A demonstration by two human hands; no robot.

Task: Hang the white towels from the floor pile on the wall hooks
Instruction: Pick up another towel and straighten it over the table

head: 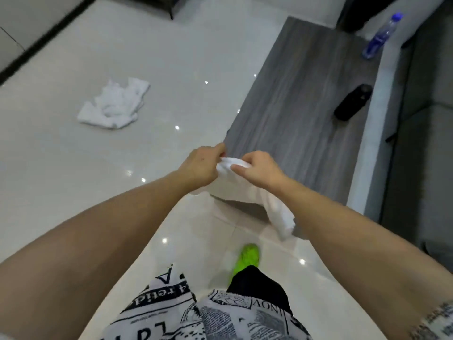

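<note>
I hold one white towel up in front of me with both hands. My left hand pinches its top edge on the left, and my right hand grips the same edge just to the right. The rest of the towel hangs down below my right wrist. A crumpled pile of white towels lies on the glossy tile floor, far to the left of my hands. No wall hooks are in view.
A low grey wood-grain table stands right of centre, just beyond my hands. On it lie a blue-capped plastic bottle and a black device. A grey sofa runs along the right. My green shoe is on the floor below.
</note>
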